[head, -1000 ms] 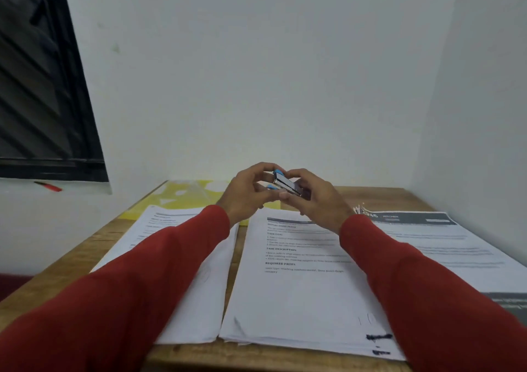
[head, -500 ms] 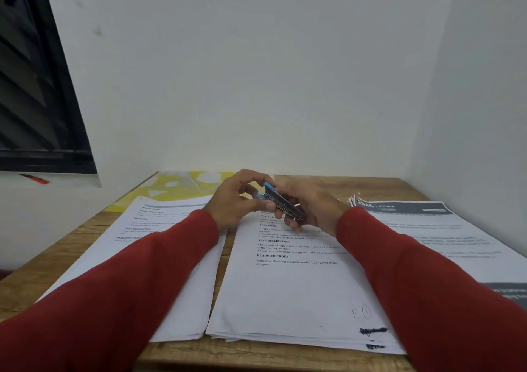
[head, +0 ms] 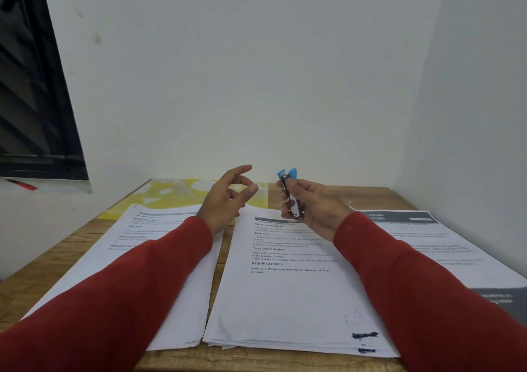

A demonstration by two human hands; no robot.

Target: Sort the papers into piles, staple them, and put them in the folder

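Small blue-and-metal stapler (head: pixel 288 192) held upright in the right hand (head: pixel 312 209), above the papers.

Fingers and thumb curled around its slim body, blue tips poking out on top. Just left of the grip, left hand (head: pixel 225 200) empty, fingers loosely spread. Directly beneath, middle pile (head: pixel 285 294) of flat white sheets reading "TASK GOAL", "REQUIRED PROPS". Left of it, another pile (head: pixel 159 243); right, a pile (head: pixel 427 237) headed "KITCHEN". Behind, glossy yellow folder (head: pixel 171 194) on a wooden table (head: pixel 51 260).
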